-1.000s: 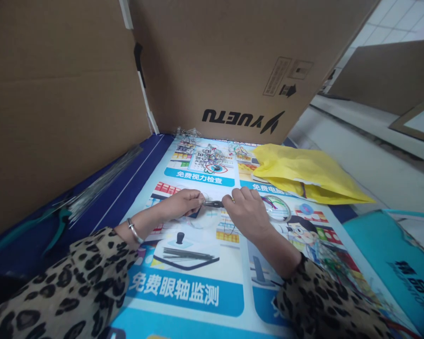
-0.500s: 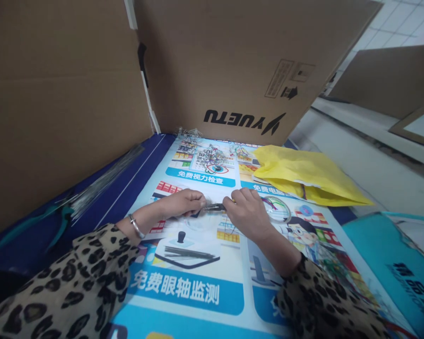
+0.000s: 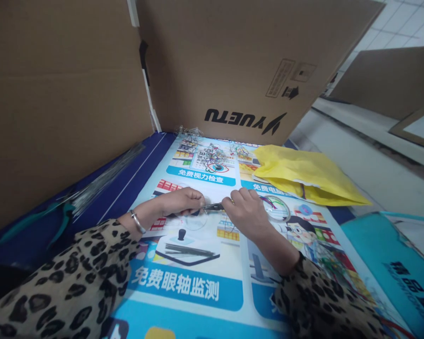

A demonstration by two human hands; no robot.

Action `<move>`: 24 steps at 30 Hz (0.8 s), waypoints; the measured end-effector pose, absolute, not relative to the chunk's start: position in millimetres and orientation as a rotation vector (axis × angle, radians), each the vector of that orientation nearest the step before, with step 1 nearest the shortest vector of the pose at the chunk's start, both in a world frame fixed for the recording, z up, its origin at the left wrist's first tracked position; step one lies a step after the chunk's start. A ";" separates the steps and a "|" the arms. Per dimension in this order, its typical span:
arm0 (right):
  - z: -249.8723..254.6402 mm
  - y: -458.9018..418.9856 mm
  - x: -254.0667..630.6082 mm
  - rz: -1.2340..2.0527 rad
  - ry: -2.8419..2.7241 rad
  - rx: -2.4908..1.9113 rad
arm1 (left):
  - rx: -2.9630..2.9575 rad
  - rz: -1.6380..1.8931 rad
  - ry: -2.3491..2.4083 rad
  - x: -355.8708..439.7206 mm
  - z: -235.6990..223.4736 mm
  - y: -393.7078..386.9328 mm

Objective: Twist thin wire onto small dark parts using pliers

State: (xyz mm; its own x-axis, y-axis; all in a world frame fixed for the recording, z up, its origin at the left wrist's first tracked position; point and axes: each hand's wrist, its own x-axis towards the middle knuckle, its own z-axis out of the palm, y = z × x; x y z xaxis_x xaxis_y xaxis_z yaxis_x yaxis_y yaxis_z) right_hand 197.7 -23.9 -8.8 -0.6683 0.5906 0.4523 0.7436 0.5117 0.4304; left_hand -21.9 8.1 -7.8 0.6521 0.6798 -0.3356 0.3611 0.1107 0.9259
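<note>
Pliers [image 3: 215, 206] with dark metal jaws are held in my right hand [image 3: 246, 212], its fingers wrapped round the handles. The jaws point left and reach the fingertips of my left hand [image 3: 184, 201], which are pinched together. What those fingertips hold is too small to make out; a faint thin loop, perhaps wire, shows just below them. A bundle of dark thin rods [image 3: 189, 252] lies on the printed sheet, nearer to me. Right of my right hand sits a clear round dish [image 3: 277, 208] with coloured strands in it.
Cardboard panels [image 3: 212, 70] stand behind and at the left. A yellow bag [image 3: 311, 174] lies at the back right, a teal folder [image 3: 385, 263] at the right. Teal-handled pliers [image 3: 61, 216] and long wires [image 3: 106, 181] are at the left. Tangled wires [image 3: 212, 155] lie farther back.
The hands and pliers stay almost in place. A thin loop below the left fingertips shows more clearly now. The view has shifted very slightly.
</note>
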 end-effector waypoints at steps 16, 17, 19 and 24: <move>-4.2 -25.4 194.7 -0.861 -2.579 -1.106 | 1.485 0.246 0.888 -21.1 -5.7 9.5; -5.3 -25.2 194.9 -0.861 -2.575 -1.107 | 1.483 0.244 0.888 -21.2 -5.9 9.6; -8.5 -24.6 195.4 -0.847 -2.564 -1.112 | 1.464 0.251 0.888 -21.4 -6.1 9.5; -18.7 -23.7 196.0 -0.743 -2.499 -1.278 | 1.354 0.388 0.885 -20.0 -5.6 7.4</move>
State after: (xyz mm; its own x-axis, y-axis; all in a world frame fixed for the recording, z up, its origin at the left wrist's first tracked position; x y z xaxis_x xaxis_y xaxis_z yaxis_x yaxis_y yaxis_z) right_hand 196.0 -23.7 -18.7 -0.5899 0.6867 0.4248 0.8072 0.4889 0.3307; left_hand -20.0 7.4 -5.6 0.6311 0.7055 -0.3225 0.2411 0.2167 0.9460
